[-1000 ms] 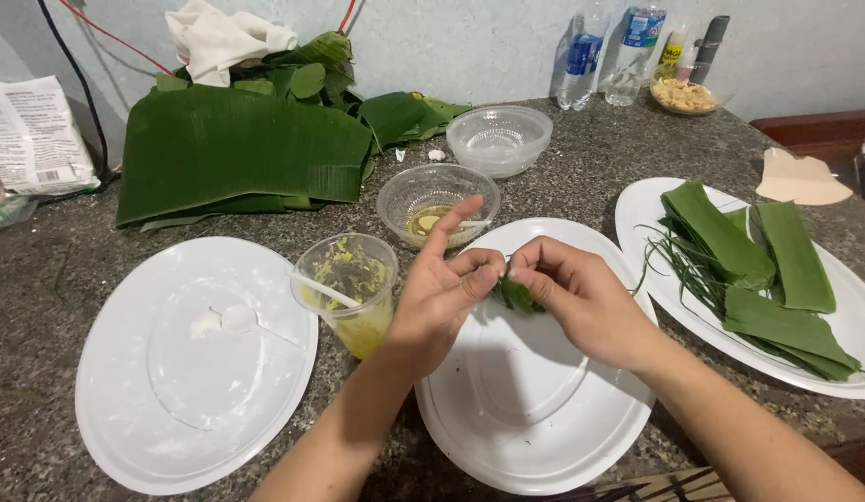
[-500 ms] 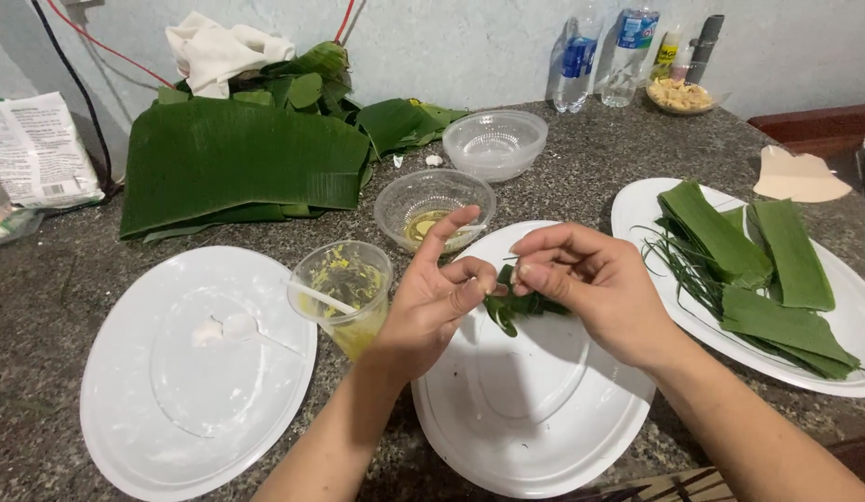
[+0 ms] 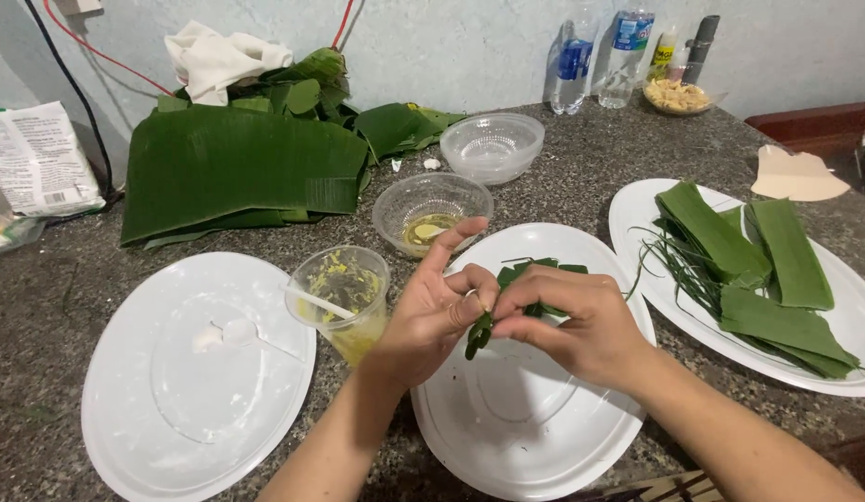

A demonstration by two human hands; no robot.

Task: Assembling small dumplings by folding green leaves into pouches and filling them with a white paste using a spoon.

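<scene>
Both hands are meeting over the middle white plate [image 3: 507, 437], likely so scraps are falling on it. Left hand [image 3: 430, 311] and right hand [image 3: 572, 321] are each pinching a small folded leaf strip [image 3: 482, 330] in their fingers. A plastic cup [image 3: 344, 297] is crowding the left wrist; bare table [image 3: 42, 307] is lying farther left.

Brightness: you get even, fairly bright indoor light across the stone counter [image 3: 70, 307].
Glare: soft sheen on the white plates [image 3: 200, 372] and the big banana leaf [image 3: 237, 167].
Shadows: faint, short, under your hands.
Focus: sharp throughout, slight softness at your right hand [image 3: 581, 325].
Edges: mild wide-angle bending at the corners.
</scene>
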